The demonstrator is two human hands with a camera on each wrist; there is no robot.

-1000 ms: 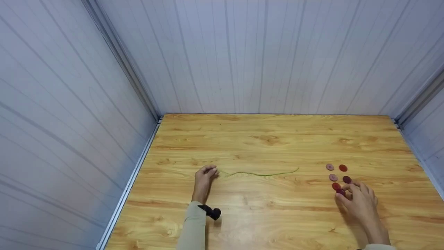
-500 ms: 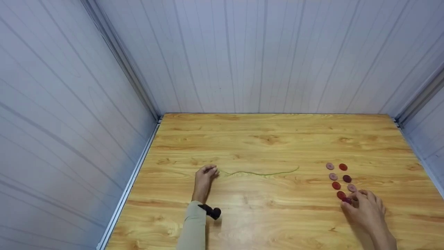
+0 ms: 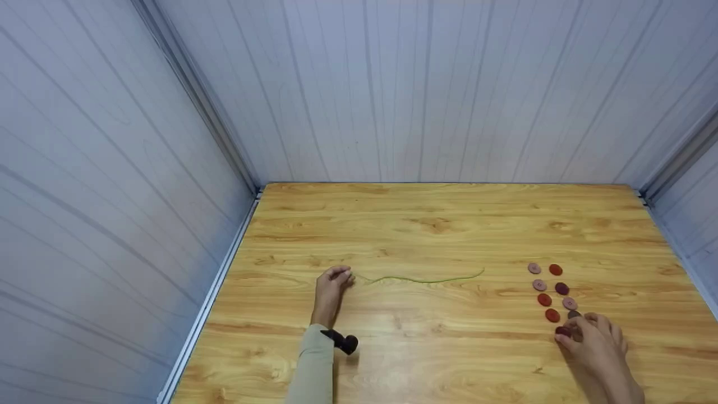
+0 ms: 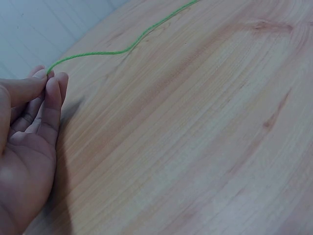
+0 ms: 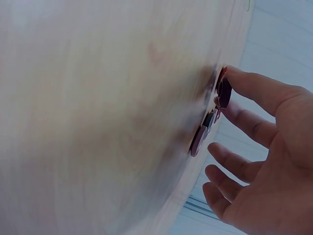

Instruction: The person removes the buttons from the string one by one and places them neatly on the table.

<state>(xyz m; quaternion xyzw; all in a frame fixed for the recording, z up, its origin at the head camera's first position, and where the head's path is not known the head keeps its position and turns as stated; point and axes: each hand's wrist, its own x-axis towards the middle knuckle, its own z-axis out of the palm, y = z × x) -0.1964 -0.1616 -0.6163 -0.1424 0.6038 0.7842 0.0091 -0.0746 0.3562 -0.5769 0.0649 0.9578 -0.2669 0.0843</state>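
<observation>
My left hand (image 3: 330, 293) pinches one end of a thin green cord (image 4: 105, 53) between thumb and fingers. The cord (image 3: 426, 281) runs in a loose wave to the right across the table. At the right, my right hand (image 3: 599, 343) holds a dark red button (image 5: 225, 93) by its edge between thumb and index finger, close over the table. Its other fingers are bent and spread. Just beyond that hand lie two rows of round buttons, among them a red button (image 3: 552, 315), a pink button (image 3: 570, 303) and a dark button (image 3: 574, 315) partly hidden by the fingers.
Farther back in the rows lie a pale pink button (image 3: 534, 268), another red button (image 3: 555, 270) and a maroon button (image 3: 562, 288). Pale panel walls (image 3: 392, 95) enclose the wooden table (image 3: 437, 348) at the back and sides. A black wrist camera (image 3: 343, 341) sits on the left sleeve.
My right hand has moved nearer and slightly right with the dark red button, uncovering a red, a pink and part of a dark button. The left hand and cord stay put.
</observation>
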